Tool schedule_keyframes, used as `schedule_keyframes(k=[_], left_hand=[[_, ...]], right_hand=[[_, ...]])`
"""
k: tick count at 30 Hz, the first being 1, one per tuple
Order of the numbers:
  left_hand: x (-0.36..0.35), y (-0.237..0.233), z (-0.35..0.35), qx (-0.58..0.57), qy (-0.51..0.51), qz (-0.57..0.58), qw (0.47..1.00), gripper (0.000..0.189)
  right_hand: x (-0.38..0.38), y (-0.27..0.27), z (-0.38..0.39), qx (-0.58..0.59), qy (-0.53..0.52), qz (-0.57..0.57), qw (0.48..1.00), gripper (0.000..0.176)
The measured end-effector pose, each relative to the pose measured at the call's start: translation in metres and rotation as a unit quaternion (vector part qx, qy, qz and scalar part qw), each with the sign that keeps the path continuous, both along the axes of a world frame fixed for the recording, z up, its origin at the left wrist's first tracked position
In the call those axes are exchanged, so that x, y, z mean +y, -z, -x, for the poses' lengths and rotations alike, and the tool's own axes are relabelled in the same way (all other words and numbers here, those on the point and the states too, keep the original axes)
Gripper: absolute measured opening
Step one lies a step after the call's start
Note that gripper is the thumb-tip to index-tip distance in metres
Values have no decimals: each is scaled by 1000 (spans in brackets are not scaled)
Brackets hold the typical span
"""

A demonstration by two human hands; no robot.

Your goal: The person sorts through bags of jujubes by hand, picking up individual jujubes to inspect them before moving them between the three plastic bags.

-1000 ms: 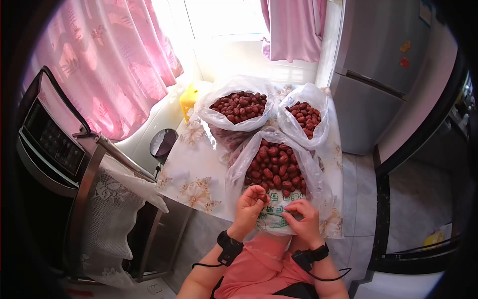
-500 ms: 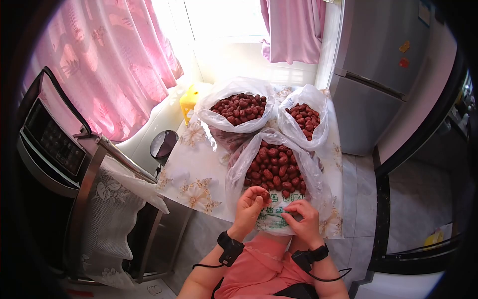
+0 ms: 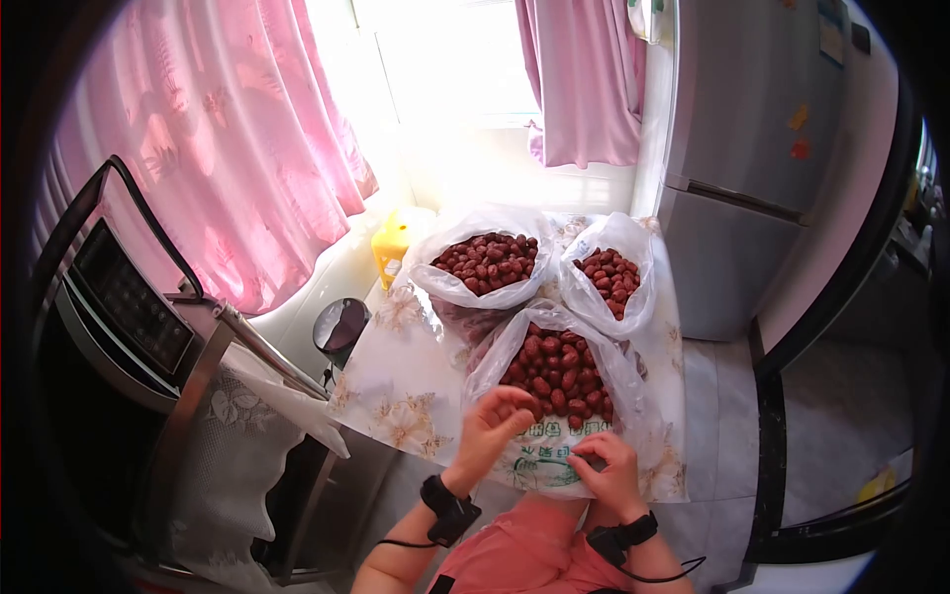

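Note:
In front of me a white translucent plastic bag (image 3: 636,396) lies open, its near flap printed in green. It holds a pile of wrinkled red dates (image 3: 559,368). My left hand (image 3: 487,431) is over the bag's near left side, fingers curled and closed around a red date (image 3: 531,407), which is partly hidden. My right hand (image 3: 611,469) is low over the printed flap with thumb and forefinger pinched together. What lies between those fingertips, if anything, is too small to make out. Both wrists wear black bands with cables.
Two more plastic bags of dates, one at back left (image 3: 435,282) and a smaller one at back right (image 3: 641,297), stand on the flowered tablecloth (image 3: 396,421). A yellow stool (image 3: 393,243) is behind the table. A grey refrigerator (image 3: 732,238) stands right, a black-panelled appliance (image 3: 129,307) left.
The view has tilted up, so the table sits lower in it. My left hand has shifted slightly left relative to the dates, its fingers more curled. The right hand stays over the flap.

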State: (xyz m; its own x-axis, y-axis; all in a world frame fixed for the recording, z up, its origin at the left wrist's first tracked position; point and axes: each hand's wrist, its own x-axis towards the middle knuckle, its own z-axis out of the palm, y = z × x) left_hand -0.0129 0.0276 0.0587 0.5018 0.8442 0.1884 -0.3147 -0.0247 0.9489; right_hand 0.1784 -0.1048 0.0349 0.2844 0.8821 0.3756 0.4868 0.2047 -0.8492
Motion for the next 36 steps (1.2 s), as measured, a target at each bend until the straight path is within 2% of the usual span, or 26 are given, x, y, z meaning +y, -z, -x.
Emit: schedule_keyframes(k=[3,4,5,7,8,9,11,14,15,18,19,20,22,24,26,29,33,35,36], left_hand=[[49,-34,-1,-2,-86,-33,996,26],[69,-47,-6,-26,-108,-82,990,25],[91,-55,-7,-17,-112,-53,992,37],[130,-66,-19,-29,-139,-73,987,44],[138,-67,-23,-41,-167,-91,981,52],[136,-64,-24,-44,-167,-91,981,52],[124,-50,-22,67,-132,-150,978,63],[85,-20,-10,171,-184,-277,927,53],[66,-21,-8,149,-201,-256,934,41],[26,-5,11,205,-153,-216,942,32],[13,-11,13,239,-154,-268,921,28],[7,-6,14,240,-153,-266,921,28],[-1,-2,16,275,-102,-385,875,30],[-4,-1,11,297,-113,-401,859,31],[-2,-2,7,357,-162,-437,810,31],[-2,5,5,403,-144,-393,814,37],[-2,7,3,368,-135,-415,821,35],[-16,2,-5,227,-58,-239,942,33],[-23,6,-9,226,-56,-234,944,33]], right_hand=[[1,2,0,-2,-1,-5,1000,14],[1,3,0,-8,-4,-3,1000,14],[1,3,0,-9,-2,-3,1000,14],[1,3,1,5,1,-9,1000,13],[1,5,2,3,2,-9,1000,13],[2,6,1,3,2,-9,1000,13],[3,5,-1,5,4,-9,1000,13],[0,4,3,20,13,-1,1000,12],[1,4,2,13,11,-6,1000,12],[1,5,1,14,6,-5,1000,12],[1,4,1,16,4,-1,1000,12],[1,4,1,18,2,1,1000,12],[1,2,1,14,3,-10,1000,13],[1,3,2,15,6,-13,1000,13],[1,3,2,16,4,-8,1000,13],[1,5,0,15,5,-5,1000,13],[2,7,-2,-17,-6,-28,999,14],[1,5,0,-4,-2,-14,1000,16],[0,4,1,10,0,-2,1000,17]])
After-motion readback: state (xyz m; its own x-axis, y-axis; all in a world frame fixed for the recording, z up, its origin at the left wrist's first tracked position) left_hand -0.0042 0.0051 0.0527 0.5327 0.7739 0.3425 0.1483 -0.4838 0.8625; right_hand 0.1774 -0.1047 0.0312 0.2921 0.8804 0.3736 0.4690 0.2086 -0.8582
